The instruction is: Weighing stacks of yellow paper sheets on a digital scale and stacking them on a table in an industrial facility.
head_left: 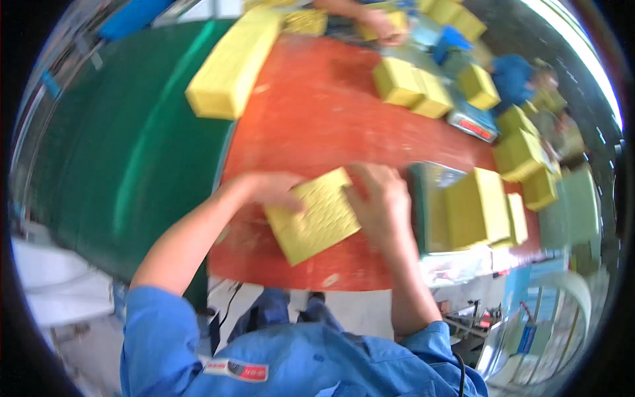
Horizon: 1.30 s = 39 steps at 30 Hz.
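Observation:
A flat-faced yellow block (324,215) with a dimpled top lies tilted on the red tabletop (311,119), close to its front edge. My left hand (278,190) grips its left side, the thumb pressed on the top and the other fingers hidden. At the upper right corner of the block, my right hand (381,195) closes around the edge with thumb and fingers. Some motion blur softens both hands. To the right of my right hand, a taller yellow block (473,208) stands on a scale-like tray (433,218).
A green conveyor-like surface (99,145) runs along the left, with a long yellow bar (235,63) at its edge. Two yellow blocks (400,83) sit far right, beside another scale (473,126). A co-worker's hand (383,26) is at the far edge; other people sit right.

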### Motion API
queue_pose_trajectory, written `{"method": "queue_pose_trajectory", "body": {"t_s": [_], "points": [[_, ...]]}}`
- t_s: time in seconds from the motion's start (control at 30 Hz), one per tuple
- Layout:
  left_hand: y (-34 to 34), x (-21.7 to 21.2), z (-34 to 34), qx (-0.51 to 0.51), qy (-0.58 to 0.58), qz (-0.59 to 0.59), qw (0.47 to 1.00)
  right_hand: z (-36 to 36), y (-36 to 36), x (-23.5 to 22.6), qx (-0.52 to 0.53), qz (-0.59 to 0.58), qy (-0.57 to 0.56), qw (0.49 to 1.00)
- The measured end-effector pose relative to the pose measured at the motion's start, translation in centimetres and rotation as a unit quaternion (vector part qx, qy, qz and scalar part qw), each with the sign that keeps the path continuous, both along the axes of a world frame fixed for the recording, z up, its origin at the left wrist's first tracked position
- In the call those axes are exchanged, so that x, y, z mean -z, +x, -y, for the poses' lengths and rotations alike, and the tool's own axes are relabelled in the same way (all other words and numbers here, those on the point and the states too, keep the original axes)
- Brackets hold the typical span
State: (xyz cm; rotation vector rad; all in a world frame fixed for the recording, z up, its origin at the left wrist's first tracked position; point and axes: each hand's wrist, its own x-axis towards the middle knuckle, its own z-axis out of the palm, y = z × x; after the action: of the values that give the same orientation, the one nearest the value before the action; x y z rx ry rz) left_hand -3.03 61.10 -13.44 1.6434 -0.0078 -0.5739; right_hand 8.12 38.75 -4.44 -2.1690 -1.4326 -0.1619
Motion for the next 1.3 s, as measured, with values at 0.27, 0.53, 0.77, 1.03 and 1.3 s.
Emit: {"method": "queue_pose_trajectory", "body": {"t_s": [0.27,0.53,0.77,1.03,1.3], "points": [[2.9,-9.7,12.4,0.06,0.357,-0.094,0.928,8.8,1.3,5.2,-0.096,-0.137,-0.151,0.974],[-9.4,-5.9,26.3,-0.549,0.309,0.252,0.734,12.7,-1.4,4.0,-0.046,-0.165,-0.184,0.968],[-13.0,-3.0,34.7,-0.645,-0.082,0.084,0.755,15.7,-3.7,5.4,-0.055,-0.188,-0.154,0.968],[-15.4,-0.4,32.4,-0.61,-0.225,-0.033,0.759,17.8,-5.1,6.5,-0.045,-0.226,-0.152,0.961],[-14.3,2.9,32.3,-0.602,-0.293,0.069,0.739,18.1,-5.0,5.8,-0.011,-0.254,-0.161,0.954]]}}
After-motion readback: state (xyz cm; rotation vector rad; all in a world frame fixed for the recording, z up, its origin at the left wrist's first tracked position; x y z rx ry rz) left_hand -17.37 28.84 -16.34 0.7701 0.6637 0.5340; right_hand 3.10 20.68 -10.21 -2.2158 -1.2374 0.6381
